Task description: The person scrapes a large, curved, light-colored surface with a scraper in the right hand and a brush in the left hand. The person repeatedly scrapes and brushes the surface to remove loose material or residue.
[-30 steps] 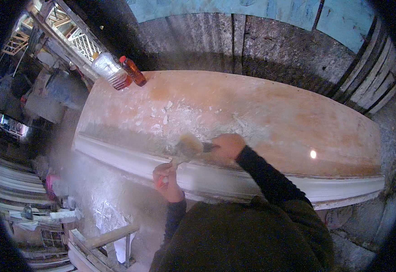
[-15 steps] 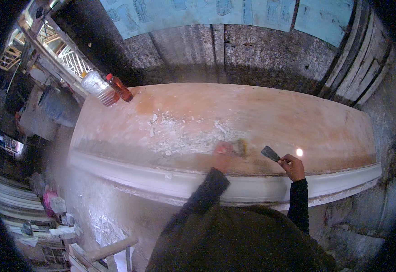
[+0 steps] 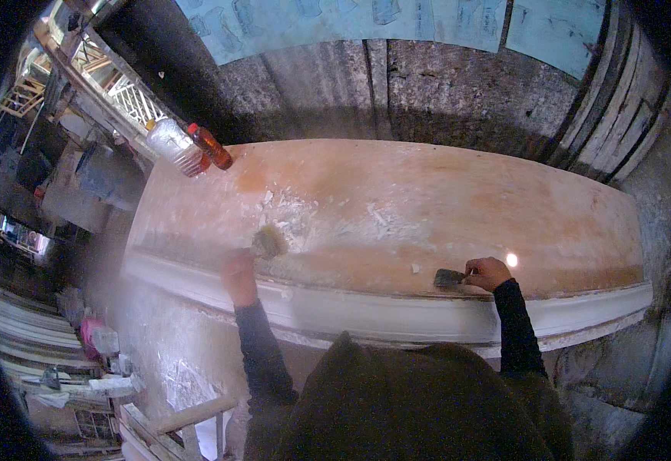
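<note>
In front of me lies a broad orange-pink panel (image 3: 427, 184) with a white moulded front edge (image 3: 397, 316). White flakes and scrapings (image 3: 293, 213) are scattered over its middle. Motion smears my left hand (image 3: 240, 278), which is closed around a brush over the left front of the panel; the pale bristles (image 3: 270, 241) point away from me, and the handle is hidden. My right hand (image 3: 487, 273) grips a dark, flat-bladed scraper (image 3: 448, 278) low over the front right part of the panel, its blade pointing left. One small white flake (image 3: 416, 268) lies just beyond the blade.
At the panel's far left corner stand a large clear plastic bottle (image 3: 172, 142) and a smaller red-brown bottle (image 3: 211, 146). A stained wall (image 3: 458, 96) rises behind the panel. Wooden framing (image 3: 189, 415) and stacked pale lengths (image 3: 24, 330) are at the lower left.
My left hand has swept the brush left across the panel, and fewer flakes lie in the middle. My right hand has lowered the scraper toward the front edge.
</note>
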### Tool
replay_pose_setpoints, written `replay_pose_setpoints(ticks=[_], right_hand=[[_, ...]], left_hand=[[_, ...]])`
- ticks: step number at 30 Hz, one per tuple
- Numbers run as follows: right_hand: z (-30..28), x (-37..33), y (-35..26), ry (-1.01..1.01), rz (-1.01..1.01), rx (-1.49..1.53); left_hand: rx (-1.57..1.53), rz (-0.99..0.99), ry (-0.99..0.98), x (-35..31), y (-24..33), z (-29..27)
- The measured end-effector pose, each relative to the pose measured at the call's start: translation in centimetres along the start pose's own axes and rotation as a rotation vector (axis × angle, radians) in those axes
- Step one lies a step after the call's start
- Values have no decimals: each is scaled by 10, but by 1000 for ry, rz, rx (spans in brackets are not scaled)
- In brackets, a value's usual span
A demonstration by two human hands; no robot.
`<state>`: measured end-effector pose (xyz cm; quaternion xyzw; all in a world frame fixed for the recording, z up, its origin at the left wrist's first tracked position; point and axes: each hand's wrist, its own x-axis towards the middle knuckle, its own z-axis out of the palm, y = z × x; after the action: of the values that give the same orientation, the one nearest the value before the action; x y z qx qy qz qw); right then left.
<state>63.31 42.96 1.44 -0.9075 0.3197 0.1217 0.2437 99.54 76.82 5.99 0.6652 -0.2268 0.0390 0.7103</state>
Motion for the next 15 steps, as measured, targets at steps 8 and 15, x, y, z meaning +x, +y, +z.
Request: replay_pose_setpoints(ticks=[8,15], right_hand=[[-32,33,-12,-141,-198,-190],[41,39,5,114,-205,147]], left_hand=[[54,-24,163,-43,36,13],[0,-152,254,-84,32,10]])
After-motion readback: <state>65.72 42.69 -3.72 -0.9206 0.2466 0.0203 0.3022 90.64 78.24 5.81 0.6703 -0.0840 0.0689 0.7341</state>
